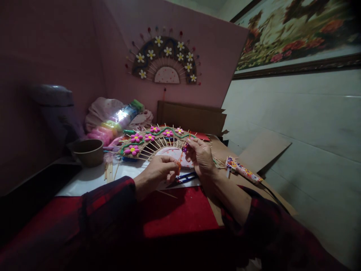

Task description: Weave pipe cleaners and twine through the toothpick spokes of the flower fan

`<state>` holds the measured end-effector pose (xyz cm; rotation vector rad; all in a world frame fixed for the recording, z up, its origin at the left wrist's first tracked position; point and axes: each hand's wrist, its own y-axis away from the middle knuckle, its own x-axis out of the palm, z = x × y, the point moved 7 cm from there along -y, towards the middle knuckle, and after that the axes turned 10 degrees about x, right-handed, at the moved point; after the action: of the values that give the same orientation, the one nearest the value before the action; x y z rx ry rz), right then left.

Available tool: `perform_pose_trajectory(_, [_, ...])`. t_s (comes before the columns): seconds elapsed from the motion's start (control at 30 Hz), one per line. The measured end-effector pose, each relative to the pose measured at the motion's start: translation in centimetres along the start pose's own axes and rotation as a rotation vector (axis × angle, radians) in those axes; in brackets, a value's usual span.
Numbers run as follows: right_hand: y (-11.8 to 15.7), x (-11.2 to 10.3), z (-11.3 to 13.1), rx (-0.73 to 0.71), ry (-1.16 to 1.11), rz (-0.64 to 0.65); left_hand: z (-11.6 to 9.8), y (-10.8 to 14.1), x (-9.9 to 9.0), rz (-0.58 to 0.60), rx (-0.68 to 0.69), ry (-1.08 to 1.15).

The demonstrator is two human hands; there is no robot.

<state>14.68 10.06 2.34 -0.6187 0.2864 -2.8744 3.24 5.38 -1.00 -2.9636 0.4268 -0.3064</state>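
Observation:
My left hand (159, 169) pinches the lower part of a thin orange cord (181, 157), fingers closed. Higher up and to the right, my right hand (201, 155) is closed on the same cord, with a small shiny purple bead (185, 148) at its fingertips. Just behind both hands lies a half-round craft fan (158, 140) of twine and sticks, decorated with pink flowers and a green wavy line. Its white spotted centre (166, 151) is partly covered by my hands. Below them rests a dark blue tool (187, 177), possibly scissors.
A flowered glue gun (244, 170) lies right on cardboard (218, 148), its cord trailing. At left stand a brown pot (88, 152) and a bundle of sticks (108, 169). Packs of coloured clay (113, 124) are behind. A similar fan (166, 56) hangs on the pink panel.

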Motion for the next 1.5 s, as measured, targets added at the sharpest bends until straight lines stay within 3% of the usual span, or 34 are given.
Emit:
perform_pose_trajectory(0.2, [0.0,0.1,0.2,-0.004,-0.004,-0.004,0.6,0.1,0.0,-0.038,-0.090,-0.008])
perform_pose_trajectory(0.37, [0.0,-0.2,0.5,-0.021,-0.004,-0.051,0.8,0.6,0.4,0.070,-0.149,-0.101])
perform_pose_trajectory(0.47, [0.0,-0.5,0.7,-0.030,-0.028,-0.077,1.4,0.7,0.2,0.115,-0.194,-0.275])
perform_pose_trajectory(0.57, [-0.1,-0.7,0.8,-0.042,-0.043,-0.088,0.3,0.1,-0.8,0.042,-0.001,-0.533])
perform_pose_trajectory(0.67, [-0.1,-0.7,0.8,-0.049,-0.026,-0.086,-2.4,0.2,-1.9,-0.158,0.302,-0.664])
perform_pose_trajectory(0.77, [0.1,-0.1,0.8,-0.059,0.051,-0.028,-4.1,0.7,-2.5,-0.287,0.423,-0.603])
perform_pose_trajectory(0.87, [0.6,1.1,0.5,-0.067,0.183,0.091,-5.2,1.0,-2.4,-0.301,0.498,-0.455])
perform_pose_trajectory(0.97, [1.2,2.2,0.4,-0.110,0.307,0.197,-5.0,0.9,-2.1,-0.241,0.459,-0.255])
perform_pose_trajectory(1.17, [2.0,3.2,0.3,-0.139,0.361,0.322,-2.9,0.2,-0.8,0.010,0.232,0.166])
perform_pose_trajectory(1.33, [2.1,3.3,0.1,-0.098,0.275,0.347,-2.2,0.1,-0.8,0.034,0.179,0.123])
perform_pose_trajectory(1.5, [1.6,3.0,-0.3,-0.054,0.240,0.328,-2.8,0.3,-0.6,0.055,0.223,-0.052])
